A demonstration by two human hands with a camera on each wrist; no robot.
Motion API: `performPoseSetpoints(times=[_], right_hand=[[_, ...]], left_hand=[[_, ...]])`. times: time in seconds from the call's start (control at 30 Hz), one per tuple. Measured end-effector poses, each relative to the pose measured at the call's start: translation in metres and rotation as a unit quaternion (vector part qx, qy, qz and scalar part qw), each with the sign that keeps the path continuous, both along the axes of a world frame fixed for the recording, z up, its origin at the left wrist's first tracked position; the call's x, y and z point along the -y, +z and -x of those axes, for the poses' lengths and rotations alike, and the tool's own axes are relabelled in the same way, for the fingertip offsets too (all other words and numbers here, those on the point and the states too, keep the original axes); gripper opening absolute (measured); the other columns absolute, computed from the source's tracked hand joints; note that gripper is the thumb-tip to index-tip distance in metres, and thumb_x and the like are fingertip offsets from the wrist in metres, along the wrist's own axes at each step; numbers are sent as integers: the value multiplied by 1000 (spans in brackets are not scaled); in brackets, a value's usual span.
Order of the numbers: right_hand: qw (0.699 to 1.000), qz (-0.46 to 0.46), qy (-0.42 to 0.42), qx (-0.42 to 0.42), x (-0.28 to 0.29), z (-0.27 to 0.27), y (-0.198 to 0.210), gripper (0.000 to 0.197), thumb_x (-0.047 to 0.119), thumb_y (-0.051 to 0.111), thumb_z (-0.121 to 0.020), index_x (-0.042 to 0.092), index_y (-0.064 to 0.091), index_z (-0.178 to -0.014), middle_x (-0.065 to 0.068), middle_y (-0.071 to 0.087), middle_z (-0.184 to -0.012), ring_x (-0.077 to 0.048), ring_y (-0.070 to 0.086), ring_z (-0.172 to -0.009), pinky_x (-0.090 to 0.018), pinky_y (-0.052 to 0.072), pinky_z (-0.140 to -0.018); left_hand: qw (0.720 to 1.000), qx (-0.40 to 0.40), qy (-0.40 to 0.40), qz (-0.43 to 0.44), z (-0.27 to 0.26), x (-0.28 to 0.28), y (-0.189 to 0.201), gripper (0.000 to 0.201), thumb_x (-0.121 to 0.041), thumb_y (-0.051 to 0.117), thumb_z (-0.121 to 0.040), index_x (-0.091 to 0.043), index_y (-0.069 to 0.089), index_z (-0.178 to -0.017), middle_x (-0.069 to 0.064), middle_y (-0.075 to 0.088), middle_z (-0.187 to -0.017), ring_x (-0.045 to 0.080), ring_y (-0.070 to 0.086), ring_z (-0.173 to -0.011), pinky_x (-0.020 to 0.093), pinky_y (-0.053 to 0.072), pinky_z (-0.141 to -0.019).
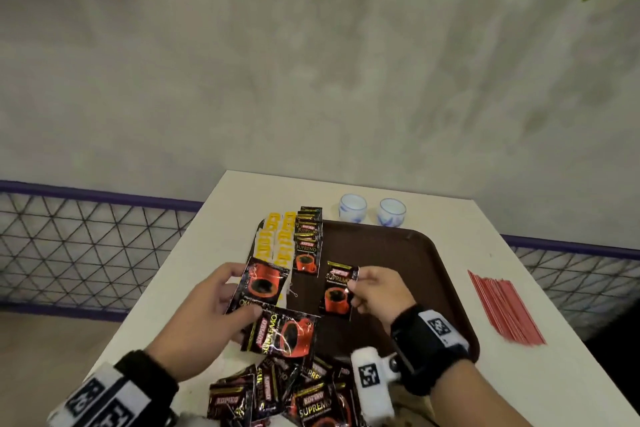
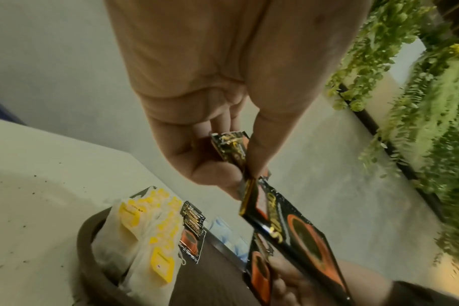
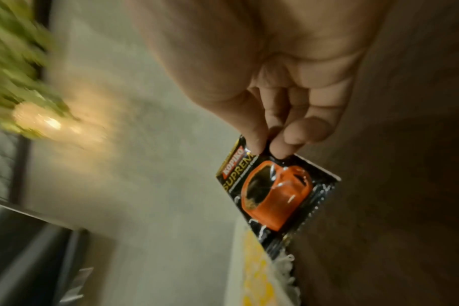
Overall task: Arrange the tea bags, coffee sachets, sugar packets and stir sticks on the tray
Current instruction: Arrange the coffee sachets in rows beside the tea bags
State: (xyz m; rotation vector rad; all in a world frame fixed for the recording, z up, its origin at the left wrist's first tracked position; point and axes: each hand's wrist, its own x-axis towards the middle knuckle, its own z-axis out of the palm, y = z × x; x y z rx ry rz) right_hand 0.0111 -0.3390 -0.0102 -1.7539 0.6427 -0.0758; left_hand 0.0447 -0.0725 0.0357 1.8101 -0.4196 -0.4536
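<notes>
A brown tray [image 1: 415,253] lies on the white table [image 1: 450,218]. Along its left edge sit yellow-tagged tea bags [image 1: 273,239] [image 2: 144,238] and a column of black coffee sachets [image 1: 307,239] [image 2: 193,227]. My left hand [image 1: 221,302] [image 2: 236,176] grips two coffee sachets [image 1: 263,288] [image 2: 288,227] over the tray's left front. My right hand [image 1: 360,284] [image 3: 267,149] pinches one coffee sachet [image 1: 339,291] [image 3: 275,194] by its top corner above the tray. A heap of loose coffee sachets [image 1: 287,392] lies at the table's near edge.
Two white-and-blue cups [image 1: 370,211] stand behind the tray. A bundle of red stir sticks [image 1: 505,308] lies on the table right of the tray. A wire fence [image 1: 86,246] runs beside the table, and green plants [image 2: 419,124] hang nearby.
</notes>
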Motion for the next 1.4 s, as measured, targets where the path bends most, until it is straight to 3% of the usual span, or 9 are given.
performPoseSetpoints(times=[0.37, 0.53, 0.73, 0.87, 0.93, 1.0, 1.13, 1.27, 1.4], right_hand=[[997, 36, -33, -60, -1, -104, -34, 20, 2, 66, -84, 13, 53, -75, -7, 59, -60, -14, 54, -42, -20, 40, -38], [996, 42, -55, -58, -4, -115, -40, 14, 4, 69, -83, 10, 56, -82, -8, 61, -62, -16, 56, -46, -23, 45, -43], [994, 77, -52, -50, -5, -101, -26, 15, 13, 68, -86, 12, 55, -92, -8, 64, -73, -16, 58, -51, -25, 51, -51], [996, 41, 85, 1, -16, -59, 17, 17, 26, 63, -91, 12, 58, -101, -7, 64, -89, -13, 60, -63, -23, 51, -55], [980, -7, 200, 17, -24, -32, 38, 23, 33, 60, -92, 17, 61, -108, -6, 68, -98, -12, 63, -75, -20, 52, -60], [956, 17, 291, 25, -31, -9, 47, 22, 32, 64, -90, 22, 63, -110, 0, 70, -103, -5, 66, -87, -17, 52, -71], [948, 79, 305, 45, -37, 11, 38, 20, 16, 71, -82, 21, 67, -101, 1, 73, -101, -10, 68, -97, -38, 52, -94], [955, 67, 284, 50, -30, 21, 36, 17, 12, 71, -80, 19, 68, -95, -4, 75, -94, -17, 71, -88, -37, 55, -85], [981, 21, 188, 48, -17, 26, 33, 13, 1, 68, -84, 14, 68, -84, -4, 74, -77, -16, 69, -73, -27, 52, -70]], left_hand=[[999, -29, 27, 15, -22, 1, -21, 33, 4, 59, -87, -21, 51, -107, 3, 75, -88, 15, 70, -72, 26, 52, -55], [999, -32, 23, 21, -27, 0, -30, 34, 3, 58, -87, -21, 50, -109, 6, 75, -86, 14, 69, -69, 28, 50, -58], [999, -38, 20, 29, -29, 8, -31, 34, 4, 57, -87, -20, 50, -110, 8, 75, -91, 23, 71, -81, 44, 57, -70], [998, -37, 14, 40, -29, 18, -30, 33, 1, 59, -87, -22, 51, -109, 5, 74, -94, 23, 70, -85, 39, 57, -64], [997, -43, 18, 61, -29, 23, -30, 34, 2, 60, -86, -20, 51, -110, 4, 74, -93, 22, 69, -82, 32, 52, -57], [995, -48, 18, 83, -28, 28, -29, 35, 1, 64, -84, -17, 51, -111, 7, 74, -93, 24, 69, -80, 35, 52, -56], [990, -66, 2, 125, -19, 34, -22, 45, -26, 73, -67, -17, 54, -107, 13, 72, -96, 33, 69, -83, 51, 55, -65], [989, -63, 47, 129, -16, 34, -17, 9, -6, 59, -90, -12, 56, -96, 12, 73, -85, 32, 69, -78, 35, 55, -54], [994, -13, 70, 81, -9, 10, -9, 14, -3, 56, -90, -15, 60, -96, 11, 72, -86, 26, 68, -73, 40, 57, -56]])
